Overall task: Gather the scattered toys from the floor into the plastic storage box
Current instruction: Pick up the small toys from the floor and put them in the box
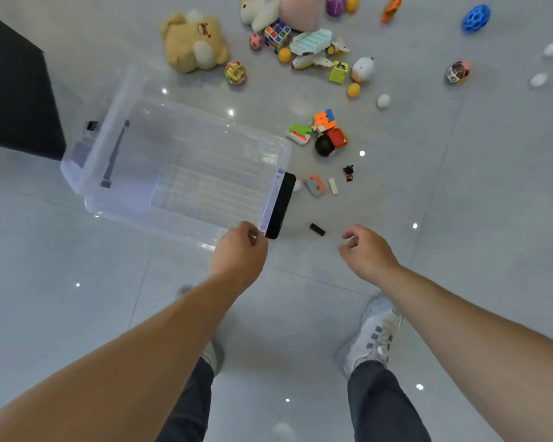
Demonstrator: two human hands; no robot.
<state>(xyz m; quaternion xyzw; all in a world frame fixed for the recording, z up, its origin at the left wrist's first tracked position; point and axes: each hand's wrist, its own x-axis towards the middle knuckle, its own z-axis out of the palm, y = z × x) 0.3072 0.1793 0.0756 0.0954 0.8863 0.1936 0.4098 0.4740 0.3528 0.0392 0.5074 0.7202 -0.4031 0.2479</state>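
The clear plastic storage box (179,161) sits on the shiny grey floor (77,314), open side up, with a black handle (281,205) on its near end. The left grip (240,250) pinches the near corner of the box rim, right beside that handle. The right grip (366,253) hangs over the floor with its fingers loosely bent, holding nothing. A small black block (317,229) lies between the two hands. Toys are spread over the floor past the box: a tan teddy bear (192,39), a puzzle cube (276,35), an orange cube (324,120), a yellow ball (353,89) and a blue ball with holes (476,18)
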